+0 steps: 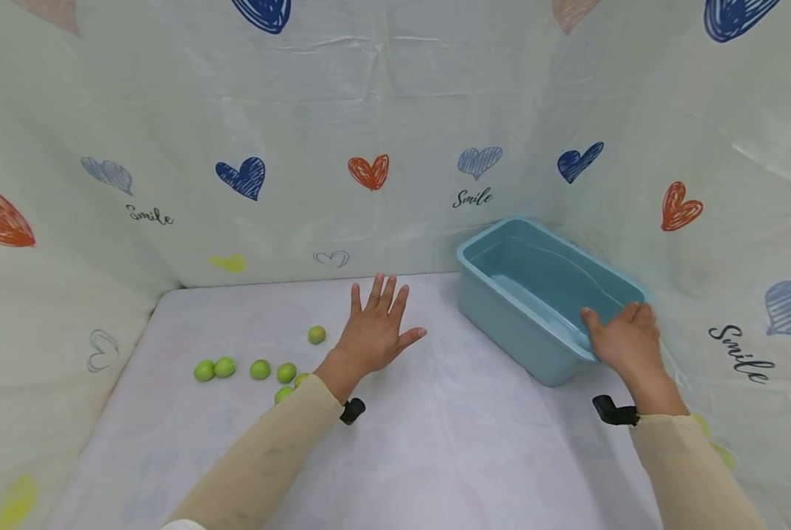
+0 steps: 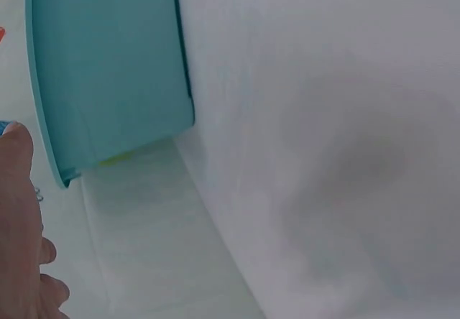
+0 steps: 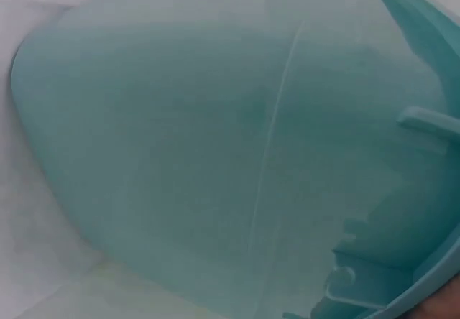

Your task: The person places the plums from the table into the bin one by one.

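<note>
A light blue rectangular plastic basin stands at the back right of the table, its open top facing up. My right hand grips the rim at its near right corner, with the thumb on one side and the fingers on the other. In the right wrist view, the basin's end wall fills most of the picture. My left hand is held over the middle of the table, fingers spread and nothing in it. Several small green round fruits lie left of it; the left forearm partly covers some.
A white cloth covers the table. White sheeting printed with hearts and the word Smile hangs behind and at both sides, close to the basin. Each wrist carries a black camera mount.
</note>
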### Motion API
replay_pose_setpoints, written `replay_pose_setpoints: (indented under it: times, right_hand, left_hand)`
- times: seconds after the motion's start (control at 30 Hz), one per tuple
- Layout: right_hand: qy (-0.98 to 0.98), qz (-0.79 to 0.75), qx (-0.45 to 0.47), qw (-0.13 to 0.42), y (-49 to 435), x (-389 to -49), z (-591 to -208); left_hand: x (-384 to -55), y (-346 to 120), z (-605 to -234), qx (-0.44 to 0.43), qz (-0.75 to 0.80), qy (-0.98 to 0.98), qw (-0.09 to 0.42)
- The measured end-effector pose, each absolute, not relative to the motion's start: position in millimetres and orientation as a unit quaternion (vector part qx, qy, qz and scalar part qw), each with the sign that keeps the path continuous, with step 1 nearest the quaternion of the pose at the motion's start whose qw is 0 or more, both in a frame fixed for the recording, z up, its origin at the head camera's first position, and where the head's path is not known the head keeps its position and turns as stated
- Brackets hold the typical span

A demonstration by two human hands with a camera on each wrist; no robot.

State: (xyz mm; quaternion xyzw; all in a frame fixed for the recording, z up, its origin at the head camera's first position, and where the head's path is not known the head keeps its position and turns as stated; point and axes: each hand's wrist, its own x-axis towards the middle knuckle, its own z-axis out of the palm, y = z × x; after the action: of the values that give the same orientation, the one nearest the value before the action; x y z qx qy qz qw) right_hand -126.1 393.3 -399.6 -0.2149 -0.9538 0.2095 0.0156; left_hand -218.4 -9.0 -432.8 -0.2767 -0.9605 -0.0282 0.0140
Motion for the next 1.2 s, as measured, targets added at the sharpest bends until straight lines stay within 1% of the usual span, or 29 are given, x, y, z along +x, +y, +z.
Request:
replay_pose_setpoints:
  times: [0.3,0.57,0.83,1.03,1.2]
  right_hand:
    - [-0.975,0.185,-0.122,0.008,383,-138,-402]
    - [-0.981,0.186,-0.051,-0.023,357,-147,-402]
    - [-0.978,0.198,0.038,-0.048,325,-154,-401]
    - [-0.979,0.175,0.089,-0.052,310,-160,-400]
    - [-0.979,0.161,0.113,-0.05,302,-166,-399]
  left_hand:
    - [-220,-15,-433,-0.269,-0.031,-0.962,0.017]
    - [-214,-25,-424,-0.276,-0.077,-0.958,0.025]
    - [-191,-56,-413,-0.268,-0.143,-0.952,0.034]
    - [-171,-86,-415,-0.244,-0.178,-0.953,0.01]
    - [-154,-101,-416,-0.239,-0.2,-0.95,-0.003]
